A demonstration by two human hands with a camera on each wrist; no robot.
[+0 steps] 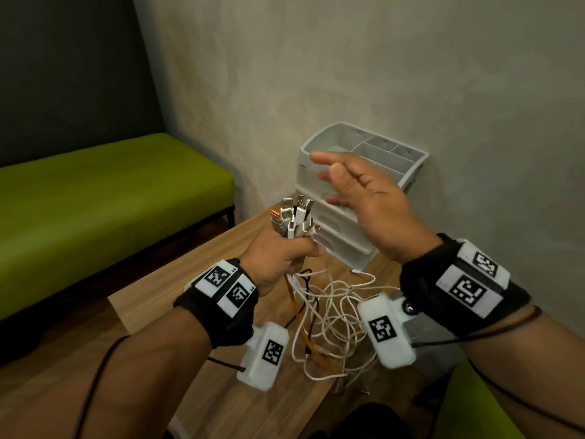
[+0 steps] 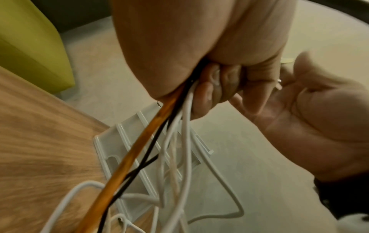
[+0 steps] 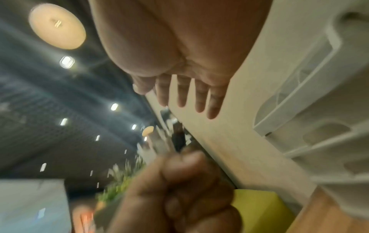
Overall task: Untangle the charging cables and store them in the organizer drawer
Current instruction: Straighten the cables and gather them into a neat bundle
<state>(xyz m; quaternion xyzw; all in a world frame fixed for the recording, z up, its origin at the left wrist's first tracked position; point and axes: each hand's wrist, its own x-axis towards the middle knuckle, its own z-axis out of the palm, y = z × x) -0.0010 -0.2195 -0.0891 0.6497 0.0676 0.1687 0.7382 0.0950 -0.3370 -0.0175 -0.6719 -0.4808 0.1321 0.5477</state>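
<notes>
— Nearest: left hand point(image 1: 278, 255), fingers point(image 2: 209, 88) clenched round the charging cables point(image 1: 319, 312) just below the plugs point(image 1: 294, 217). Why bunched like that?

— Probably to line up the ends; loose lengths dangling in a snarl onto the counter point(image 1: 177, 280).

— And the right hand point(image 1: 367, 201)?

— Raised between bundle and organizer point(image 1: 364, 160), palm toward the left hand, fingers released and spread, gripping nothing. Drawers apparently closed; nothing stored yet.

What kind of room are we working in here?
Probably a lounge or seating corner of an office or shared space, not a workshop: a green cushioned bench against a plain plastered wall, a low wooden table, and many ceiling lights over a large open room behind.
</notes>
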